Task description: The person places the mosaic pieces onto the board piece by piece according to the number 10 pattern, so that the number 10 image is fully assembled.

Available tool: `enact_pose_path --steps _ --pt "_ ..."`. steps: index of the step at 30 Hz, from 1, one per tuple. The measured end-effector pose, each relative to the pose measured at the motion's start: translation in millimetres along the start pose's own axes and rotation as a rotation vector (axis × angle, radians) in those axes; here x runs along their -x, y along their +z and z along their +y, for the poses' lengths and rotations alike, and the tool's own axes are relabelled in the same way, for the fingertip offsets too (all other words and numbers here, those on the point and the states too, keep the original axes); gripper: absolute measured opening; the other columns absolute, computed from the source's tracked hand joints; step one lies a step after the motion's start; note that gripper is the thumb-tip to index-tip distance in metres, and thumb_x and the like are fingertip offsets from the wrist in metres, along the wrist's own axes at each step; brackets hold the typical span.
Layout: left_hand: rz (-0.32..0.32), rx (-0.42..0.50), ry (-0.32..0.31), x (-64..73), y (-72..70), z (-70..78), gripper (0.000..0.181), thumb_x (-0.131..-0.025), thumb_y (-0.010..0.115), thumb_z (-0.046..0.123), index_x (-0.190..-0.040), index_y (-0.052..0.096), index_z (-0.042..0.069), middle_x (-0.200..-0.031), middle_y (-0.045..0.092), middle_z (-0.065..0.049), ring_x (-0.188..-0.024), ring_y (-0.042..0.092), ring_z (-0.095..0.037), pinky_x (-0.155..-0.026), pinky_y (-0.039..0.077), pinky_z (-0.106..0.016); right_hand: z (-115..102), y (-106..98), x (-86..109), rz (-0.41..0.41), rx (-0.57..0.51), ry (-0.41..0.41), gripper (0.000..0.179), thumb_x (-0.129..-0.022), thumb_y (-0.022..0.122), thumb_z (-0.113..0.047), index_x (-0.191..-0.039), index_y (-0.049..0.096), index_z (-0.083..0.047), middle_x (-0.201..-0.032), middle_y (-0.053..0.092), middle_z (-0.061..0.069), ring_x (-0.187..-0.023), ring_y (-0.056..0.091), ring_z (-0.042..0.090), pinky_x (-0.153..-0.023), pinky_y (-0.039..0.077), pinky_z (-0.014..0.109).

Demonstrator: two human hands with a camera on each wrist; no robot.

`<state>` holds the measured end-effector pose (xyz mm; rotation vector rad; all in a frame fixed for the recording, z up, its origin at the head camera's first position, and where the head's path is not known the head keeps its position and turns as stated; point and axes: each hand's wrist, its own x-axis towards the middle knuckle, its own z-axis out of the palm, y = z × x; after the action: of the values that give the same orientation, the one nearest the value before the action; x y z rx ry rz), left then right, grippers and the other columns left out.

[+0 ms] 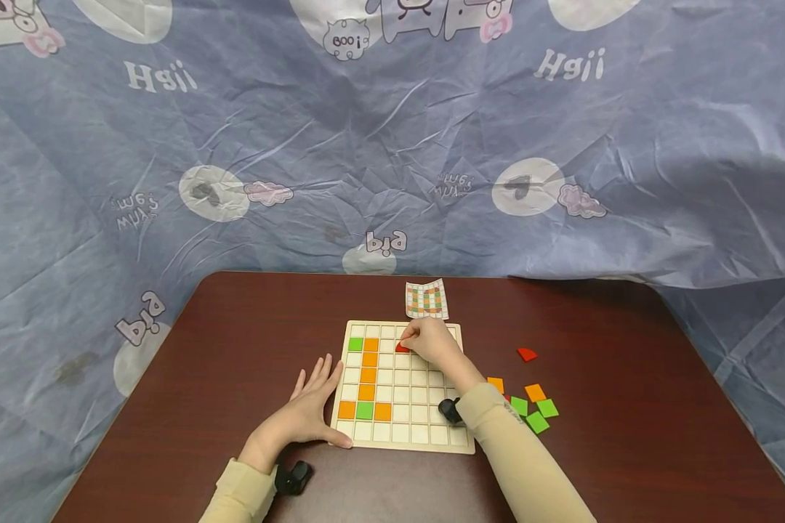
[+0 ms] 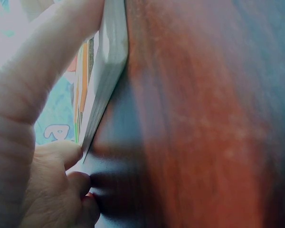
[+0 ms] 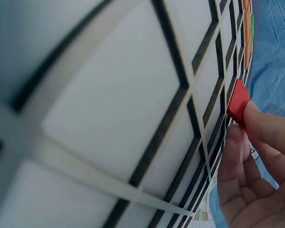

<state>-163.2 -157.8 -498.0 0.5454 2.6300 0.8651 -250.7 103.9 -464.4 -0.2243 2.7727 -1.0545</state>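
Observation:
A pale wooden grid board [image 1: 402,396] lies on the table. My right hand [image 1: 432,343] reaches over its upper part and pinches a red quarter-circle tile [image 1: 402,348] between thumb and fingers. In the right wrist view this red tile [image 3: 238,100] is at the grid surface; whether it sits in a square I cannot tell. My left hand [image 1: 304,410] rests at the board's left side, fingers extended, thumb at the lower left corner. Orange tiles [image 1: 368,375] form a column on the board's left, with a green tile [image 1: 355,344] beside its top and another green tile [image 1: 364,411] below.
Behind the board lies a patterned paper card [image 1: 427,299]. Right of the board are loose orange tiles [image 1: 535,393], several green tiles [image 1: 537,422] and a red quarter-circle tile [image 1: 527,354], some partly behind my right forearm. A printed blue cloth [image 1: 379,145] hangs behind the table.

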Motion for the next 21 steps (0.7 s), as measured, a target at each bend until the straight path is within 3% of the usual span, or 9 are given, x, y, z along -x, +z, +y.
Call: enact_pose_path --steps 14,21 --pt "-0.006 -0.013 -0.011 -0.4 0.1 0.0 0.137 -0.057 0.093 0.050 -0.158 0.013 0.004 -0.164 -0.001 -0.022 -0.153 -0.004 -0.037 -0.120 -0.006 -0.060 -1.2 6.6 -3.1 0.046 0.029 -0.014 0.006 -0.082 0.079 -0.007 -0.084 0.073 -0.006 -0.077 0.069 0.004 -0.067 0.058 0.014 -0.062 0.049 0.024" --pt "-0.016 -0.012 -0.021 0.1 0.0 -0.8 0.137 -0.058 0.092 0.050 -0.158 0.011 0.006 -0.165 -0.003 -0.020 -0.154 -0.005 -0.035 -0.120 -0.007 -0.059 1.3 3.6 1.1 0.031 -0.009 0.037 0.008 -0.084 0.077 -0.011 -0.089 0.072 -0.006 -0.080 0.068 0.004 -0.068 0.057 0.014 -0.061 0.046 0.024"
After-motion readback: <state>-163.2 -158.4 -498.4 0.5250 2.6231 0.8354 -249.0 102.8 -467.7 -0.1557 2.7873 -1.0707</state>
